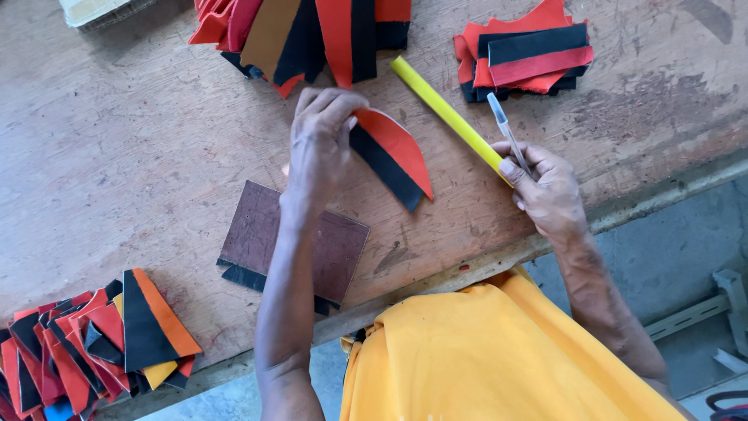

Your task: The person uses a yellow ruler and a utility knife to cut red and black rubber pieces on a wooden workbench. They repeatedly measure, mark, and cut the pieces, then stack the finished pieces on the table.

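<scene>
My left hand (319,148) grips the near end of a curved red and black fabric piece (393,156) that lies on the worn wooden table (140,140). My right hand (545,191) holds a clear pen (506,132) that points away from me, and it also rests on the near end of a yellow ruler (444,109). The ruler lies slantwise just right of the fabric piece. A dark brown square board (261,234) sits under my left forearm, with black fabric showing beneath it.
A heap of red, black and orange cut pieces (93,343) lies at the near left edge. More red, black and tan pieces (304,31) sit at the far edge, and a small stack (526,51) at the far right. The table's near edge runs slantwise past my yellow shirt (483,359).
</scene>
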